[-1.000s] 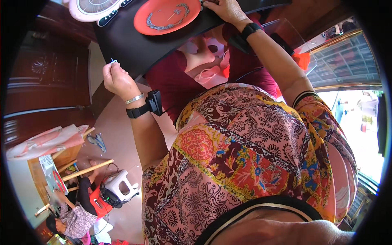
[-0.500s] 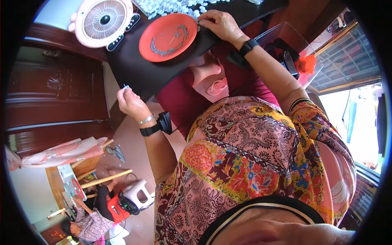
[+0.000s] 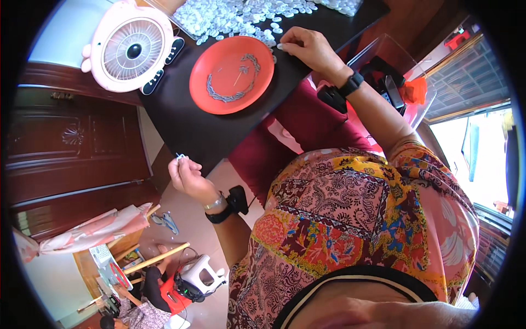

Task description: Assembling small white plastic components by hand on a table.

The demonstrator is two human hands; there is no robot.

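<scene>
Hand Positions Around the Red Plate (image 3: pixel 226 82)

Left of the plate, we find the pink fan (image 3: pixel 134 50). Nearer us, and also left of the plate, the left hand (image 3: pixel 190 179) has its fingertips clamped on a small white-and-blue piece (image 3: pixel 180 157). The plate itself carries thin grey pieces (image 3: pixel 223 98), most of them set in a curved row. Beyond the plate, we note the pile of clear ovals (image 3: pixel 235 17) on the dark tabletop (image 3: pixel 170 112). Right of the plate, the right hand (image 3: pixel 316 50) has thumb and forefinger together on a single clear piece (image 3: pixel 281 46).
</scene>
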